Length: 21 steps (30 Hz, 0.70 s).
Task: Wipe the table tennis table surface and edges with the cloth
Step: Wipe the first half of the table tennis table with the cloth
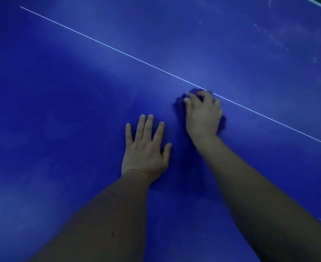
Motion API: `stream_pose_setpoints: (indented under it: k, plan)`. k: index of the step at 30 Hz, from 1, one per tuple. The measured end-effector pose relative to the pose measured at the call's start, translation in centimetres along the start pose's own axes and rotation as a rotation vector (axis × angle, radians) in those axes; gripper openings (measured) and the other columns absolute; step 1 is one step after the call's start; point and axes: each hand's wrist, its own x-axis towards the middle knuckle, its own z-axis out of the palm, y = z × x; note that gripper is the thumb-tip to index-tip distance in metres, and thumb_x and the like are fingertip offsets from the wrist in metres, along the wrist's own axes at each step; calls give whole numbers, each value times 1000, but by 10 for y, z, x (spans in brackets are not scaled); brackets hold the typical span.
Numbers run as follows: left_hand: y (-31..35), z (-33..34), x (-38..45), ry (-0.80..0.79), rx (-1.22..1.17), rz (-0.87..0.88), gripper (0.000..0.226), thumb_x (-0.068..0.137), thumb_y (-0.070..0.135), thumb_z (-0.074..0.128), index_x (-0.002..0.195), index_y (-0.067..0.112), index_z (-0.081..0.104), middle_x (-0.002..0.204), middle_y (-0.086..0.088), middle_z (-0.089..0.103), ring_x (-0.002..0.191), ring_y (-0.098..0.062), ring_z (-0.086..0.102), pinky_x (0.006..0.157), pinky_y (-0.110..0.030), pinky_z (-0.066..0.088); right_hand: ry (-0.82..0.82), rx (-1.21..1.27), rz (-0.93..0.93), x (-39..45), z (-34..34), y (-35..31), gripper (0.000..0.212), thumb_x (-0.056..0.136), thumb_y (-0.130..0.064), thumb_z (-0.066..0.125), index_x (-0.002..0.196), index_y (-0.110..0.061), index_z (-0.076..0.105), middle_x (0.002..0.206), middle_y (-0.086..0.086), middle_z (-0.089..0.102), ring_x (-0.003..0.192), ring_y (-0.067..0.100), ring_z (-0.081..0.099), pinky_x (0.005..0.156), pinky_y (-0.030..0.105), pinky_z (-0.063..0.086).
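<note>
The blue table tennis table (65,114) is filling nearly everything I can see from here, its surface lying dim and slightly patchy under the light. A thin white line (106,46) is running across it on a slant, from the upper left down toward the right edge of view. Up in the far right corner some pale smudges (275,38) are showing on the blue, and a sliver of the table's white edge (318,0) is just peeking in at the top right.

Two bare forearms are reaching in from the bottom. The left hand (144,150) is lying flat on the table, palm down, fingers straight and spread apart, holding nothing and simply resting its weight there. Just beside it, a little farther out, the right hand (203,114) is curling its fingers over a bunched cloth (180,104) and gripping it against the surface. The cloth is a purple-blue close to the table's own colour, so its outline is hard to follow; bits of it are sticking out past the fingertips and along the outer side of the palm. The wad is sitting right on the white line, covering a short stretch of it.
</note>
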Motion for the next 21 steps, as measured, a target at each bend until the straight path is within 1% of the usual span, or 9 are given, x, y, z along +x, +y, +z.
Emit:
stream_pose_setpoints:
  k: [3, 5, 7, 9, 12, 14, 17, 19, 21]
  plan:
    - [-1, 3, 1, -30, 9, 15, 71, 98, 64, 17, 159, 29, 18, 169, -6, 5, 155, -23, -9, 122, -56, -10, 23, 4, 192, 2, -6, 35, 41, 104, -44, 43, 134, -25, 63, 141, 2, 51, 119, 36, 45, 92, 43, 38]
    - [-1, 4, 2, -39, 13, 14, 71, 98, 64, 17, 159, 29, 17, 169, -6, 4, 155, -24, -9, 122, -57, -9, 49, 13, 214, -22, -11, 42, 38, 104, -41, 47, 132, -23, 65, 138, 5, 53, 114, 38, 47, 88, 46, 40]
    - [-1, 3, 2, -45, 20, 15, 71, 98, 63, 15, 159, 29, 18, 169, -7, 4, 155, -24, -9, 122, -57, -9, 21, 35, 200, -47, -12, 33, 36, 102, -40, 51, 130, -23, 66, 137, 6, 54, 112, 40, 48, 87, 48, 41]
    - [-1, 2, 2, -49, 24, 16, 72, 97, 63, 14, 160, 28, 18, 169, -7, 4, 156, -25, -8, 121, -57, -10, 8, 60, 137, -59, -8, 10, 35, 101, -41, 53, 128, -24, 68, 136, 4, 55, 113, 38, 48, 87, 48, 42]
    - [-1, 3, 2, -58, 32, 11, 72, 97, 63, 15, 160, 29, 16, 169, -7, 2, 155, -24, -11, 121, -57, -9, 13, 94, 27, -36, 2, -27, 35, 102, -44, 49, 126, -27, 68, 137, 1, 54, 116, 33, 48, 89, 45, 39]
    - [-1, 3, 1, -60, 26, 7, 71, 97, 64, 15, 160, 30, 16, 169, -6, 2, 155, -23, -11, 122, -57, -9, 2, 39, -4, -4, 6, -33, 37, 103, -46, 44, 126, -28, 66, 138, -1, 52, 118, 31, 46, 89, 43, 38]
    - [0, 3, 2, -50, 27, 9, 71, 98, 65, 13, 159, 31, 16, 169, -6, 3, 155, -24, -11, 122, -56, -9, -18, 9, 110, 30, 2, -4, 40, 104, -46, 42, 129, -25, 64, 141, 2, 49, 120, 35, 45, 94, 42, 37]
    - [0, 3, 2, -49, 20, 13, 71, 98, 65, 13, 159, 31, 17, 169, -6, 3, 155, -24, -10, 122, -56, -10, 17, 16, 221, 19, -4, 23, 41, 105, -44, 42, 132, -24, 64, 141, 4, 49, 120, 36, 45, 94, 43, 38]
    - [0, 3, 2, -53, 20, 14, 71, 97, 65, 14, 159, 30, 17, 169, -7, 4, 155, -24, -10, 122, -57, -9, 52, 18, 282, -10, -10, 38, 40, 105, -42, 43, 133, -23, 64, 140, 5, 50, 118, 38, 45, 90, 45, 39]
